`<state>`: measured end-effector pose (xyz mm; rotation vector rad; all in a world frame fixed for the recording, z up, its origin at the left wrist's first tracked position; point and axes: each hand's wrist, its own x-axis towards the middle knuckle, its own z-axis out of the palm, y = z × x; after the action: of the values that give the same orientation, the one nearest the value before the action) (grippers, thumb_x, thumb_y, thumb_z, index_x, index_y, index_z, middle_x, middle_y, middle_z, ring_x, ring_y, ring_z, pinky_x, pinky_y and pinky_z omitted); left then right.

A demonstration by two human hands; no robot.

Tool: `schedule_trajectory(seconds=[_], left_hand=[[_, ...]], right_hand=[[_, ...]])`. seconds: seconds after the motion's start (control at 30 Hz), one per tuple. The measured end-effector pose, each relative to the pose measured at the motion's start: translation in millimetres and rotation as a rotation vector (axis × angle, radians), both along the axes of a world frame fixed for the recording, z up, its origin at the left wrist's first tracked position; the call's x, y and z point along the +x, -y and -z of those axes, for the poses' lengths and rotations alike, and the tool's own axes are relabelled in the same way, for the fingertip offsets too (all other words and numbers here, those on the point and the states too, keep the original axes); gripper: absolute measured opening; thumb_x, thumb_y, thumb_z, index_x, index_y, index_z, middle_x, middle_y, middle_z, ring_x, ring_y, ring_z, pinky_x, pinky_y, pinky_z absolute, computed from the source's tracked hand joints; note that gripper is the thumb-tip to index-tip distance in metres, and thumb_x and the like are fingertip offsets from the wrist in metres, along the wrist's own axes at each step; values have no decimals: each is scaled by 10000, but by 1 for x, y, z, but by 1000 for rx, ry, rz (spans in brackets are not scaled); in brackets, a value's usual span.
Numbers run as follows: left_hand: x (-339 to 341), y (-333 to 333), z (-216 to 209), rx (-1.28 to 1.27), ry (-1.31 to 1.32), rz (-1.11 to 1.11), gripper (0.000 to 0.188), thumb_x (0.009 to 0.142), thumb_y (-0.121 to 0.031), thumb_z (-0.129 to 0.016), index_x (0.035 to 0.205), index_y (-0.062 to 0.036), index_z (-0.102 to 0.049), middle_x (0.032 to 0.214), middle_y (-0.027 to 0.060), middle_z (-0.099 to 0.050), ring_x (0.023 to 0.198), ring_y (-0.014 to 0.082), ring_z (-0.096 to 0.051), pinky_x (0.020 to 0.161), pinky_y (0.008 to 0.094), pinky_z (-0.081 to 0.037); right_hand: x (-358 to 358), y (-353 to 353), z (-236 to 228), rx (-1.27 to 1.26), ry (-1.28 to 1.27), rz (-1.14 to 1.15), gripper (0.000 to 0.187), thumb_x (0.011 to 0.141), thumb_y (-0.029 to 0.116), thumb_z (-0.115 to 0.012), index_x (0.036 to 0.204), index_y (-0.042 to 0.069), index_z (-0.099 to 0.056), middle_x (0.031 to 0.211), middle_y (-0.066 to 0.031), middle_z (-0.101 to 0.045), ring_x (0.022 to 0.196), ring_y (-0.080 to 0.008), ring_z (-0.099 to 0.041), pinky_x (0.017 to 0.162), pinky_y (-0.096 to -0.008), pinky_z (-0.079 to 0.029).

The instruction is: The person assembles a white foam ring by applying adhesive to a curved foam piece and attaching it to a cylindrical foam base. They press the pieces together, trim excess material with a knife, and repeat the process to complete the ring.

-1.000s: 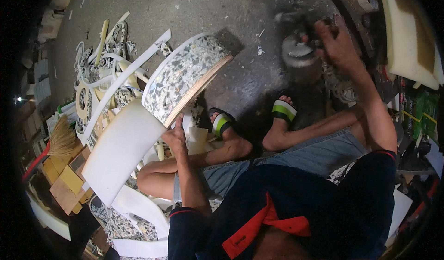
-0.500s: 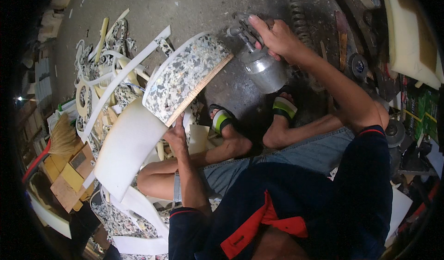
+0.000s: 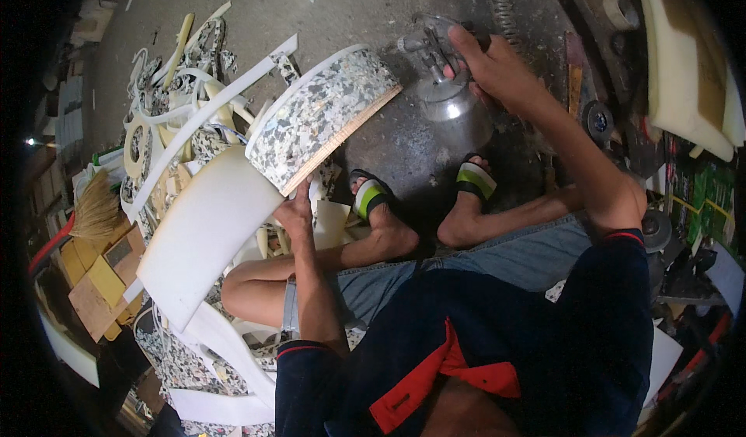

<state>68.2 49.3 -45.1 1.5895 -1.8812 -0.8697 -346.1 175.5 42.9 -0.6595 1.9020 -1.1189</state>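
Step in hand, judged from pose: coating the curved foam piece (image 3: 326, 103) by spray gun (image 3: 454, 110). The piece is propped on edge left of the feet, its speckled outer face turned up and toward the gun, a strip of bare wood (image 3: 342, 143) along its near edge. A smooth white panel (image 3: 210, 227) meets its lower end; cannot tell whether the two are joined.

Right hand (image 3: 501, 71): wrapped round the gun's handle, metal cup hanging below, nozzle end toward the speckled face and apart from it. Whether the trigger is squeezed is hard to make out, and no mist shows, so I would not swear that anything is leaving the nozzle.

Left hand (image 3: 295, 213): against the lower end of the wood strip, one finger lying up along it, the rest partly hidden. Steadying contact, likely; grip or mere prop, cannot tell.

Next move, as I read it, calls for an even pass of the nozzle across the face at constant standoff, left fingers clear of the spray path, piece kept still. Loose foam offcuts (image 3: 206, 87) lie close behind it; overspray could reach them. A coiled hose (image 3: 501, 9) lies on the floor beyond the right hand.
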Motion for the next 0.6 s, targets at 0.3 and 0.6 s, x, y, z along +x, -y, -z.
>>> schedule_trajectory(seconds=[0.3, 0.6], left_hand=[[12, 6, 16, -30, -141, 89, 614, 772, -128, -888, 1266, 90, -596, 1218, 191, -671, 1102, 270, -621, 1012, 379, -457], [17, 13, 24, 33, -50, 26, 670, 772, -62, -874, 1323, 107, -534, 1251, 195, -649, 1116, 236, -624, 1010, 357, -472]], right_hand=[[4, -8, 10, 45, 42, 11, 784, 878, 779, -547, 747, 10, -631, 529, -27, -526, 474, -135, -543, 446, -304, -422], [6, -45, 30, 145, -61, 116, 829, 852, 805, -554, 810, -18, -641, 589, -55, -561, 548, -153, -592, 526, -308, -486]])
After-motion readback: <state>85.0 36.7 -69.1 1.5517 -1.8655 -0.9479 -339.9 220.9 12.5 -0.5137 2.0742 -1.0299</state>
